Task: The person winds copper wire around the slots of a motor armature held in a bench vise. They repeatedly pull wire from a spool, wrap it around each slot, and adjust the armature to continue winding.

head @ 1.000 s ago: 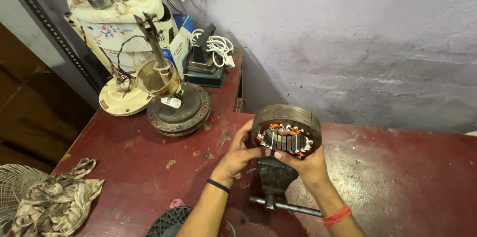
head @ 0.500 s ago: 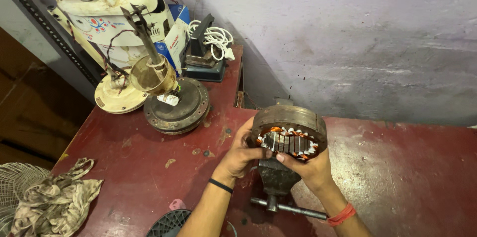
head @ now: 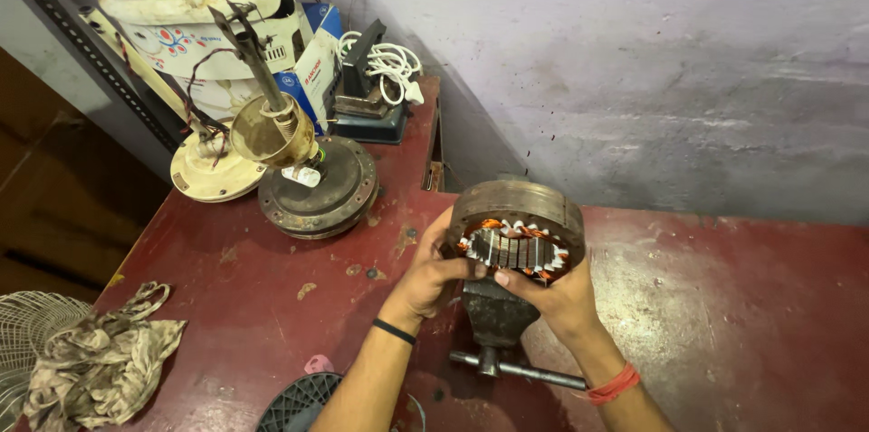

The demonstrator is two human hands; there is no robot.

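Observation:
Both my hands hold a round, rusty fan motor stator (head: 518, 213) with copper windings and steel laminations showing on its underside. My left hand (head: 431, 275) grips its left rim; my right hand (head: 558, 299) supports its right underside, fingers touching the laminations. The stator is tilted toward me above a dark bench vise (head: 496, 317) with a steel handle bar (head: 519, 369). A black band circles my left wrist and a red one my right.
On the dark red table (head: 742, 323) stand a rusty fan motor housing with shaft (head: 316, 180), a cream fan base (head: 215, 169), a white appliance (head: 213, 11), a coiled white cord (head: 391, 62), a dirty rag (head: 100, 362), a black grille (head: 303, 402) and a wire guard (head: 23, 341).
The stator and both hands have stayed over the vise with only small shifts. The view has tilted slightly, so the items at the back left sit higher in the frame.

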